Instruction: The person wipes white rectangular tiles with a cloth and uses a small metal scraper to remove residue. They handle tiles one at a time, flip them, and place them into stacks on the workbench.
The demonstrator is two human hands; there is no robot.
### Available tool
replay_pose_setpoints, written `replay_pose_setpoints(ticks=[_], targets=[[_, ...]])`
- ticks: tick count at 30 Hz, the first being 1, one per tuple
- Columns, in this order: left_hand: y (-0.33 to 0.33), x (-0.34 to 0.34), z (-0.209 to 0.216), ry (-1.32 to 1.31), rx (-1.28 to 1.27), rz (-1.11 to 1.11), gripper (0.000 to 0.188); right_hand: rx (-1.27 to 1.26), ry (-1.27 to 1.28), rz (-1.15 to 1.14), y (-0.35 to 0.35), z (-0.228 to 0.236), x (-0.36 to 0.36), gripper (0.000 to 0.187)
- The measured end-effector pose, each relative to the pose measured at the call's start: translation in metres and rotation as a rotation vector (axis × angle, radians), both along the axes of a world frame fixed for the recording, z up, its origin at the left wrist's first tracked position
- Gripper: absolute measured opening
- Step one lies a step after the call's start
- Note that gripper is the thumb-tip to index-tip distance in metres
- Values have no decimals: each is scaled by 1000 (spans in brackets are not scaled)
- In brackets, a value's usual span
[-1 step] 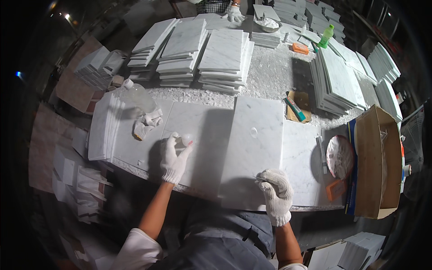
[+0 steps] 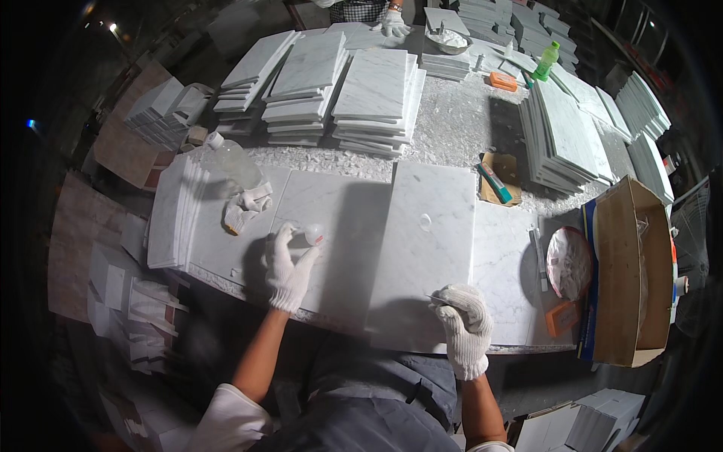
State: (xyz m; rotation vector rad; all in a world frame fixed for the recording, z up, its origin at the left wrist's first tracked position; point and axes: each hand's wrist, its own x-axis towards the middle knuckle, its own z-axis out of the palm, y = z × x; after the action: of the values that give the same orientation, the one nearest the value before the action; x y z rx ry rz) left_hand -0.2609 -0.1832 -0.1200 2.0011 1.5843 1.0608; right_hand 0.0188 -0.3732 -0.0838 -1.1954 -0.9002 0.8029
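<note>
In my gloved left hand (image 2: 288,265), thumb and fingers close round a small translucent, rounded container (image 2: 312,233) with a red mark, held over the table slabs. My gloved right hand (image 2: 461,324) is curled into a fist above the near end of a white marble tile (image 2: 428,248). A thin metallic tip (image 2: 434,297) pokes out of this fist; the rest is hidden in the glove. A small glossy wet-looking spot (image 2: 425,221) marks the tile's face.
Tile stacks (image 2: 373,94) line the far side. Left are a clear bottle (image 2: 239,167) and a crumpled glove (image 2: 247,208). Right stand a bowl of white paste (image 2: 568,262), an orange block (image 2: 562,318) and a cardboard box (image 2: 629,275). A co-worker's gloved hand (image 2: 393,24) rests opposite.
My left hand has shifted very slightly toward me, still round the small container. My right hand has moved a touch to the right.
</note>
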Motion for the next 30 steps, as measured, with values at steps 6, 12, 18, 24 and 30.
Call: replay_pose_setpoints(ticks=[6,12,18,24,30], targets=[[-49,11,33,111,367,-124,66,83,-193,-15,-1,10,-2,18],[-33,75,55,94,327,-465,61,-41,-539,58,-3,34,-11,21],[-20,123,73,143,253,-673,59,-45,-507,34,-12,30,-10,17],[-28,127,69,118,277,-642,54,81,-91,37,-15,15,-8,22],[-33,121,45,167,393,-623,63,-51,203,-231,-44,16,51,29]])
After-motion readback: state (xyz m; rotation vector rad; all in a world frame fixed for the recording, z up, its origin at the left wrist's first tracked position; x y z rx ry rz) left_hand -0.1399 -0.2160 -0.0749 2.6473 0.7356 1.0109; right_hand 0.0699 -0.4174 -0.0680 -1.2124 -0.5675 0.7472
